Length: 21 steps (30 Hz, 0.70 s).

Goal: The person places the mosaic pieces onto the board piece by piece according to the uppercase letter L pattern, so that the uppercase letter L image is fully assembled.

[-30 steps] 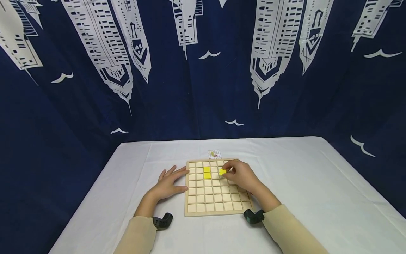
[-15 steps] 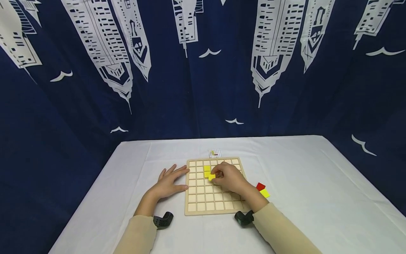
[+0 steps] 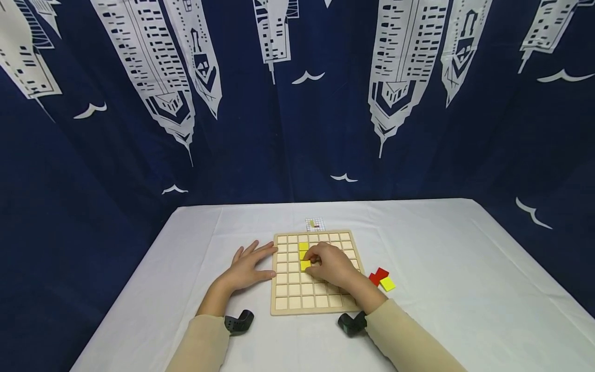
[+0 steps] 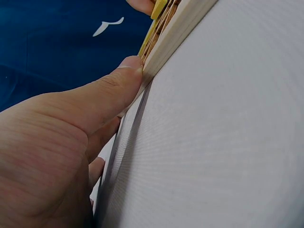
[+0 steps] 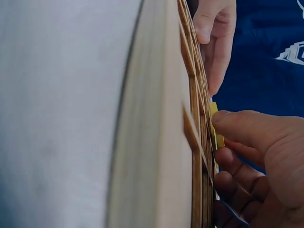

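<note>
A wooden grid board (image 3: 319, 311) with square cells lies on the white table. My right hand (image 3: 332, 266) pinches a yellow square tile (image 3: 305, 265) over the board's third column; in the right wrist view thumb and fingers hold the tile (image 5: 214, 114) at the grid surface. Just above it in the same column sit a yellow tile (image 3: 303, 246) and, partly hidden by my fingertips, another yellow tile (image 3: 302, 255). At the board's left edge rests my left hand (image 3: 246, 268), fingers spread, the thumb touching the wooden rim (image 4: 164, 50).
Right of the board lie a loose yellow tile (image 3: 388, 284) and red tiles (image 3: 382, 273), partly behind my right forearm. A small printed grid card (image 3: 315, 224) is beyond the far edge. A dark blue patterned curtain (image 3: 288, 144) hangs behind the white table (image 3: 446, 258).
My right hand has carried the yellow tile leftward from the board's right part, then down to the third column below the other two. The loose tiles have come into view. My left hand stays put.
</note>
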Each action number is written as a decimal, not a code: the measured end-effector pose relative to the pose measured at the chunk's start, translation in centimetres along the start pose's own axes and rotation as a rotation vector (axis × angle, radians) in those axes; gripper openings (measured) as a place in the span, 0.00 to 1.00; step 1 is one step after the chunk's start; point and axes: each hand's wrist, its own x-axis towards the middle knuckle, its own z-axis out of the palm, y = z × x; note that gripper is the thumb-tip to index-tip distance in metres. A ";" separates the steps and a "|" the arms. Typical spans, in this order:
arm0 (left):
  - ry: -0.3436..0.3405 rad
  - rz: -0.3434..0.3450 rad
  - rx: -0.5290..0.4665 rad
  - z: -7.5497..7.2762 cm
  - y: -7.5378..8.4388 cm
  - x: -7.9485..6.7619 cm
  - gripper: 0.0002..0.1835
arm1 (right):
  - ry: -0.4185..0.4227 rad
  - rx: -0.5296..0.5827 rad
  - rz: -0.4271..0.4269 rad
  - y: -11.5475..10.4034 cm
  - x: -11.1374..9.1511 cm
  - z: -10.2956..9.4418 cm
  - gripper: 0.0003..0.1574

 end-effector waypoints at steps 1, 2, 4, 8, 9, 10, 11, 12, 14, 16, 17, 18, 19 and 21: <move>0.001 -0.001 0.000 0.0 0.0 0.0 0.36 | 0.004 -0.007 -0.001 0.0 0.0 0.1 0.12; 0.003 -0.002 0.000 0.0 0.0 0.0 0.36 | 0.006 -0.009 0.000 0.1 0.0 0.1 0.12; 0.006 -0.005 -0.003 0.0 0.1 0.0 0.36 | 0.009 -0.011 -0.004 0.1 0.0 0.1 0.12; 0.009 -0.002 -0.008 0.1 0.1 0.0 0.36 | 0.018 -0.019 -0.012 0.1 0.0 0.2 0.12; 0.009 0.000 -0.009 0.1 0.1 0.0 0.36 | 0.020 -0.021 -0.014 0.2 0.0 0.3 0.12; 0.009 0.001 -0.009 0.1 0.1 0.0 0.36 | 0.022 -0.022 -0.014 0.2 0.0 0.3 0.12; 0.008 0.002 -0.009 0.1 0.1 0.0 0.36 | 0.024 -0.024 -0.014 0.2 0.0 0.3 0.12; 0.008 0.003 -0.010 0.1 0.1 0.0 0.36 | 0.024 -0.025 -0.013 0.2 -0.1 0.4 0.12; 0.004 0.002 -0.008 0.0 0.1 0.0 0.36 | 0.028 -0.026 -0.013 0.3 -0.1 0.4 0.11; 0.005 0.001 -0.008 0.0 0.2 0.0 0.36 | 0.031 -0.029 -0.016 0.3 0.0 0.5 0.11; 0.005 0.000 -0.008 0.0 0.2 0.0 0.36 | 0.034 -0.031 -0.017 0.3 0.0 0.5 0.11; 0.005 -0.001 -0.008 0.0 0.2 0.0 0.36 | 0.036 -0.032 -0.020 0.3 0.0 0.5 0.11; 0.006 -0.002 -0.007 0.0 0.2 0.0 0.36 | 0.039 -0.033 -0.021 0.3 0.0 0.5 0.11; 0.007 -0.005 -0.005 0.0 0.2 0.0 0.36 | 0.039 -0.032 -0.023 0.3 0.0 0.5 0.11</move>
